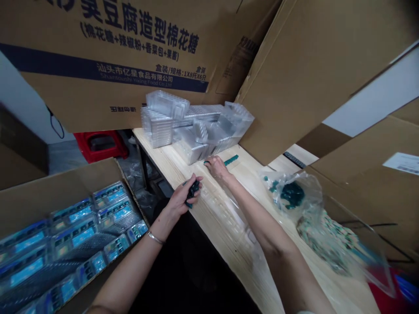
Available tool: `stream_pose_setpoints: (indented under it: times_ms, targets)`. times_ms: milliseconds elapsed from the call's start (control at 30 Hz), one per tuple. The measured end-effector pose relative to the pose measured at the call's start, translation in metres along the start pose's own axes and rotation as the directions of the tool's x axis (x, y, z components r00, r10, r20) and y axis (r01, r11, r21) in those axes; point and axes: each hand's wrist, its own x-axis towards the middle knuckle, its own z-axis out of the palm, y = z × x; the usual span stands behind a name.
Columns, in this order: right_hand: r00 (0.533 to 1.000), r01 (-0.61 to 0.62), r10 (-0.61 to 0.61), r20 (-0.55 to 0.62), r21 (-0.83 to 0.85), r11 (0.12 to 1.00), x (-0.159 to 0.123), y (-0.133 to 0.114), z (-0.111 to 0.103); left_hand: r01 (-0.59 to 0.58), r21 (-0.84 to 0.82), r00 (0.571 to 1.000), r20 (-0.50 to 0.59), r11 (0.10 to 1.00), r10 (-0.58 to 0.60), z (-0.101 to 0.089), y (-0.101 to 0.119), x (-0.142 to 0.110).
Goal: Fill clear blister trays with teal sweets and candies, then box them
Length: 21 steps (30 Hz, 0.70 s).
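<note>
My left hand [183,192], at the table's near edge, is closed around several small dark green pieces [194,192]. Further forward, over the wooden table [183,168], my right hand [216,166] has its fingers bent together at a small green piece [207,162]. A flat teal strip [231,160] lies just beyond that hand. Clear plastic trays [193,146] are stacked and tumbled ahead of both hands. Under my right forearm stretches a long transparent plastic piece [229,211] with moulded hollows.
To the right, a clear bag [304,192] holds dark green pieces, beside a bag of green-and-white items [330,240]. An open carton [108,168] with rows of blue packages [78,213] stands on the left. Large cardboard boxes [131,91] border the back; a red stool [103,144] is behind.
</note>
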Motion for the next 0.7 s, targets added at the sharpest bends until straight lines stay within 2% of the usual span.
stream_pose_setpoints:
  times_ms: [100,133,267,333,433,533,633,700]
  targets:
    - [0.99,-0.014,0.044,-0.133,0.221,0.975,-0.022,-0.016,-0.015,-0.032,0.022,0.999,-0.013,0.999,0.032,0.0,0.0,-0.001]
    - [0.987,-0.023,0.071,-0.142,0.315,0.949,-0.032,-0.023,-0.021,-0.042,0.038,0.999,-0.014,0.998,0.043,0.0,-0.001,-0.002]
    - [0.995,-0.095,0.1,0.023,0.581,0.809,-0.07,-0.055,-0.034,-0.09,0.101,0.996,-0.012,0.991,0.091,0.002,-0.006,-0.002]
    - [0.989,-0.147,0.122,0.083,0.621,0.77,-0.082,-0.064,-0.035,-0.1,0.129,0.995,-0.011,0.987,0.102,0.006,-0.011,-0.002]
    - [0.97,-0.233,0.223,0.1,0.661,0.714,-0.092,-0.067,-0.033,-0.109,0.18,0.994,-0.006,0.978,0.112,0.013,-0.018,-0.003]
    - [0.939,-0.291,0.323,0.115,0.766,0.574,-0.097,-0.066,-0.031,-0.136,0.22,0.991,0.012,0.966,0.137,0.019,-0.022,-0.005]
    - [0.932,-0.251,0.345,0.111,0.884,0.395,-0.104,-0.066,-0.034,-0.174,0.249,0.985,0.036,0.953,0.171,0.023,-0.024,-0.007]
    - [0.932,-0.208,0.351,0.091,0.927,0.312,-0.108,-0.067,-0.039,-0.193,0.271,0.981,0.047,0.943,0.187,0.026,-0.026,-0.007]
